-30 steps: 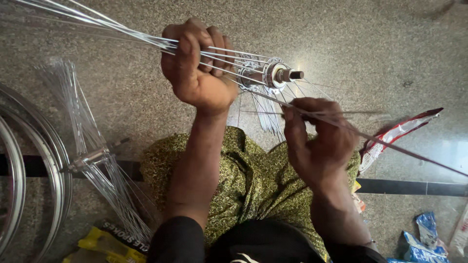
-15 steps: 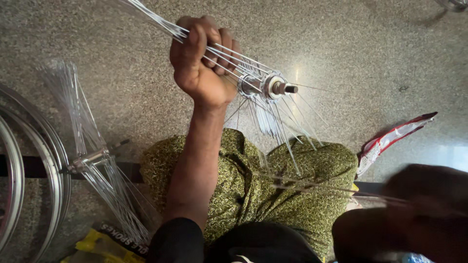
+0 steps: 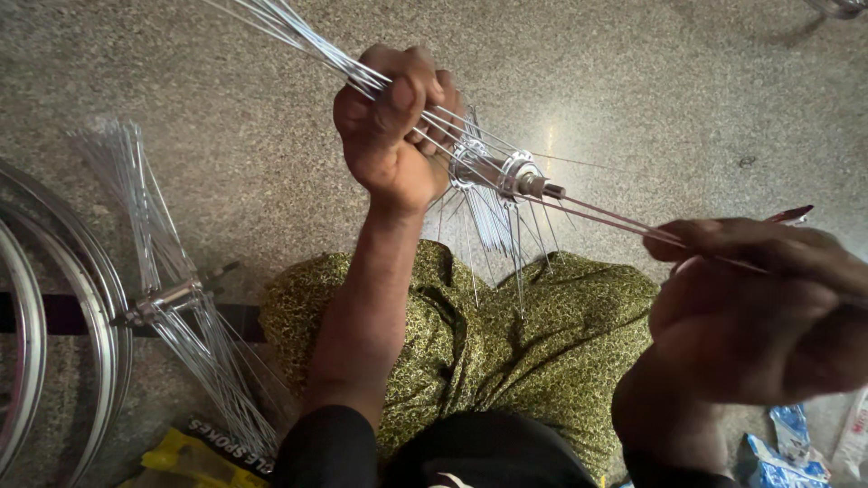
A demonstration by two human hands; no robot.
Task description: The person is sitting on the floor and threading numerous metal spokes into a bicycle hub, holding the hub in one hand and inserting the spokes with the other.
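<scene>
Hub: small silver metal wheel hub with two flanges and a stub axle, held in the air above my lap, over the speckled grey stone floor.
Left hand: my left hand is closed in a fist around the bundle of thin silver steel spokes that run from the hub toward the floor's far left corner; the thumb lies over them.
Right hand: my right hand, close to the camera and blurred, has fingertips pinched shut on a single thin silver spoke that reaches back to the hub's flange.
Loose spokes: more spokes hang free from the flanges down toward my green patterned cloth.
Risk, slip: in my judgement the pinched spoke could spring out of the flange hole if my fingertips ease, since only its end is held.
Risk, tangle: the hanging spokes could cross or snag the cloth if the hub turns in my fist.
Second hub: another silver hub with fanned spokes lies on the floor near its left edge, beside the shiny metal wheel rims.
Packages: flat yellow packet with a black band at the near left edge; crumpled blue and white wrappers at the near right corner; a red-edged clear sleeve past my right hand.
</scene>
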